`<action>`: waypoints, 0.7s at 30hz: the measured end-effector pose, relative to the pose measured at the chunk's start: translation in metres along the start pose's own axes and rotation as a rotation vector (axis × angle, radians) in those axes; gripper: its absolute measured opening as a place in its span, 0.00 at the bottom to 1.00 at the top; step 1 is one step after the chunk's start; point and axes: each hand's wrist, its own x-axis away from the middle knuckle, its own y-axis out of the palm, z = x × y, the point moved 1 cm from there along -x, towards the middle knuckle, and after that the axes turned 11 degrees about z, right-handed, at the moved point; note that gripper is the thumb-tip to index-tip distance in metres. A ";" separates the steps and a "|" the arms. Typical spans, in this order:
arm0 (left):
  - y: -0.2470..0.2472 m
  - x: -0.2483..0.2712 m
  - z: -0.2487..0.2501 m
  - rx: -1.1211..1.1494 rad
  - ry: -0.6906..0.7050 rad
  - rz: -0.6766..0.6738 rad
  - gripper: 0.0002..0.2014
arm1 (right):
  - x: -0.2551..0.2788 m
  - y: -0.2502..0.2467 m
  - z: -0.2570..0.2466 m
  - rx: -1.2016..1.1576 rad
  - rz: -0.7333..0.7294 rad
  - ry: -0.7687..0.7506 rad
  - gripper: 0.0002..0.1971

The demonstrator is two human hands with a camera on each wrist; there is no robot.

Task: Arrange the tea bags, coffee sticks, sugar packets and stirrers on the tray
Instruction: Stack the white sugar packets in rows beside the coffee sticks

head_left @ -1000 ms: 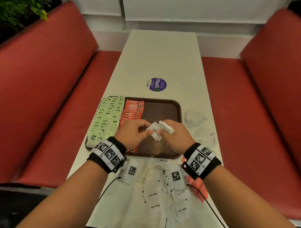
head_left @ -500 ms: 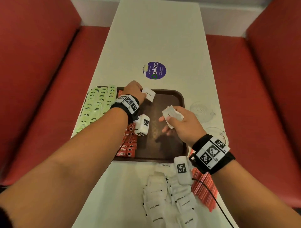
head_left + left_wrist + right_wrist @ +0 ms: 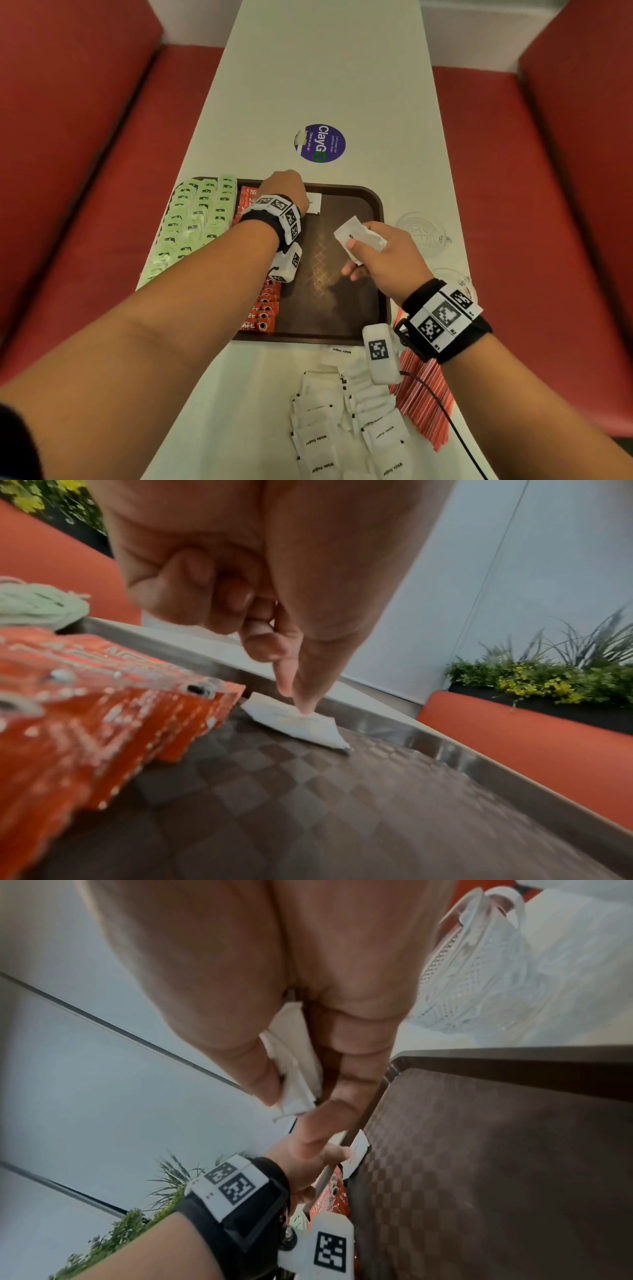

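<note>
the left hand (image 3: 282,186) pins one small white paper sugar packet (image 3: 296,725) with thumb and forefinger at the dark brown tray's (image 3: 375,209) far edge, beside the red coffee sticks (image 3: 103,718), while the right hand (image 3: 383,260), nearer the bare middle, grips spare white packets (image 3: 359,236).

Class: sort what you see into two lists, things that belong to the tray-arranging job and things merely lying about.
Job: tray; green tea bags; red coffee sticks; sugar packets; red stirrers.

Lying about: two glass cups; round purple sticker; red benches.
</note>
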 end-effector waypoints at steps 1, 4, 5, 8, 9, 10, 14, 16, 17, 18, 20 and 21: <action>0.001 -0.001 0.002 -0.025 0.044 -0.020 0.10 | -0.001 0.000 0.000 -0.007 -0.001 0.002 0.05; 0.001 -0.001 0.005 -0.076 0.119 -0.087 0.15 | -0.002 0.000 -0.001 -0.047 -0.011 0.023 0.06; 0.000 0.000 0.005 -0.080 0.122 -0.096 0.16 | -0.003 0.001 -0.001 -0.059 -0.011 0.032 0.06; -0.004 0.000 0.004 -0.089 0.150 -0.113 0.16 | -0.005 0.004 0.000 -0.084 -0.002 0.053 0.06; -0.007 0.002 0.004 -0.086 0.162 -0.124 0.17 | -0.006 0.005 -0.001 -0.083 0.002 0.051 0.06; -0.012 0.006 0.004 -0.077 0.174 -0.130 0.19 | -0.007 0.006 0.000 -0.077 0.003 0.043 0.06; -0.044 0.032 0.004 0.160 0.202 -0.044 0.18 | -0.010 0.009 -0.001 -0.027 -0.003 0.009 0.06; -0.063 0.054 0.005 0.393 0.239 -0.013 0.18 | -0.011 0.010 -0.002 -0.012 0.006 -0.008 0.06; -0.072 0.067 0.006 0.507 0.256 -0.044 0.19 | -0.012 0.011 -0.003 -0.010 0.012 -0.016 0.06; -0.078 0.080 0.005 0.614 0.261 -0.098 0.18 | -0.013 0.011 -0.004 -0.008 0.012 -0.024 0.05; -0.084 0.105 0.003 0.731 0.277 -0.175 0.12 | -0.013 0.012 -0.006 -0.006 -0.002 -0.042 0.05; -0.083 0.114 0.000 0.741 0.296 -0.165 0.09 | -0.013 0.012 -0.007 -0.008 -0.009 -0.052 0.06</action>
